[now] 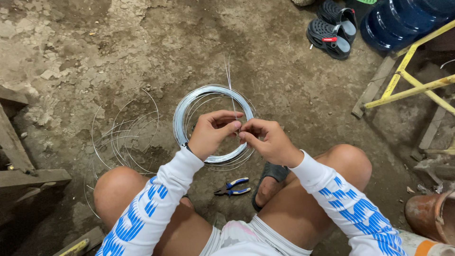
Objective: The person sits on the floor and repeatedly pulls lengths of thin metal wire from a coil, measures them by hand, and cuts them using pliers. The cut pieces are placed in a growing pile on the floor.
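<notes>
— What is held by the hands?

— A thin wire (pixel 231 78) is pinched between the fingertips of the left hand (pixel 212 133) and the right hand (pixel 268 141), which are pressed together over a wire coil (pixel 189 106) on the dirt floor (pixel 142 38).

— What else is seen?

— Pliers (pixel 232 186) are laid near, between the knees; a blue jug (pixel 403 19) and dark sandals (pixel 332 28) are set far right.
</notes>
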